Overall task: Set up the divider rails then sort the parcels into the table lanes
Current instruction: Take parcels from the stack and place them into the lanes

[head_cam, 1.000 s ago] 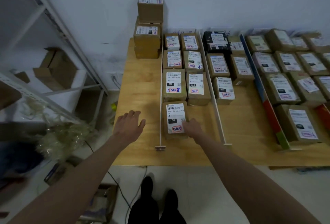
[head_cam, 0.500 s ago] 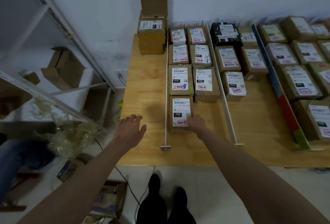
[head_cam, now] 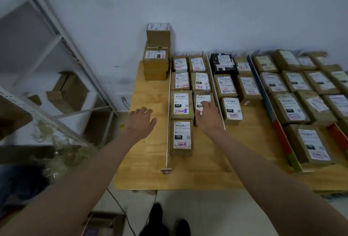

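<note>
Brown parcels with white labels lie in lanes on the wooden table. A thin white divider rail runs along the left lane; a second white rail and a blue-red rail lie further right. The parcel marked 150 lies nearest in the left lane. My right hand rests with straight fingers on the parcel marked 060. My left hand hovers open over the table's left strip, holding nothing.
A stack of parcels stands at the table's far left corner against the wall. A metal shelf frame with cardboard boxes stands to the left. A cable trails on the floor by my feet.
My right hand left the side of the 150 parcel and moved forward onto the 060 parcel. My left hand moved slightly forward. The view shifted left.
</note>
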### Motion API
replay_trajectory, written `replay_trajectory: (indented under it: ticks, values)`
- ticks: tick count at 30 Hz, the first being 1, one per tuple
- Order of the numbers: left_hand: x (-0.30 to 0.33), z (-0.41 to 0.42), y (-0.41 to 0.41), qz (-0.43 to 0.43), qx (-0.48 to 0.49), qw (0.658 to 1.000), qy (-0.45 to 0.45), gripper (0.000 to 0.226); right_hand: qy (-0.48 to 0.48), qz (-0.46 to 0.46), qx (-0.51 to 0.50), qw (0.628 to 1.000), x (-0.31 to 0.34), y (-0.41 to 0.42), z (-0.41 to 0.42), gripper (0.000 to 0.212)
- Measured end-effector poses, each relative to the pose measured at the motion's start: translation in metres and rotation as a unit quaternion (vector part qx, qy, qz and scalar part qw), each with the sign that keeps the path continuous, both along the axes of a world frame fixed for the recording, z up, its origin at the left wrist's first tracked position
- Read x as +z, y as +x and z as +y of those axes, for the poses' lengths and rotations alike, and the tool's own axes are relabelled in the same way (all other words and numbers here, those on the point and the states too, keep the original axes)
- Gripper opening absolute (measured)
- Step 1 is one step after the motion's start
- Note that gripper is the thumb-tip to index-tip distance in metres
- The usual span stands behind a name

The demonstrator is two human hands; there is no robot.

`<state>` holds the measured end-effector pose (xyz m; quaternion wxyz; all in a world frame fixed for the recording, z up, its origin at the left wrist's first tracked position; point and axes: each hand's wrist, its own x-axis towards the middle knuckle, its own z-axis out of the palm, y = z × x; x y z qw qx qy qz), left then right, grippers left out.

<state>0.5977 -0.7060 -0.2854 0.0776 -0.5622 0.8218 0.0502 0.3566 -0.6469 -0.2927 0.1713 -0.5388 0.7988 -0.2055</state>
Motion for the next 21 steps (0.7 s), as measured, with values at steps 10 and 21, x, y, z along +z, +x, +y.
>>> replay_trajectory:
  ticks: [10,21]
  values:
    - [0.053,-0.066,-0.005,0.04,0.011,0.998,-0.052,0.053,-0.058,0.068,0.073,0.993,0.065,-0.001,-0.067,0.051]
    - [0.046,-0.181,0.001,0.055,0.02,0.997,-0.046,0.054,-0.038,0.083,0.069,0.993,0.045,0.022,-0.181,0.05]
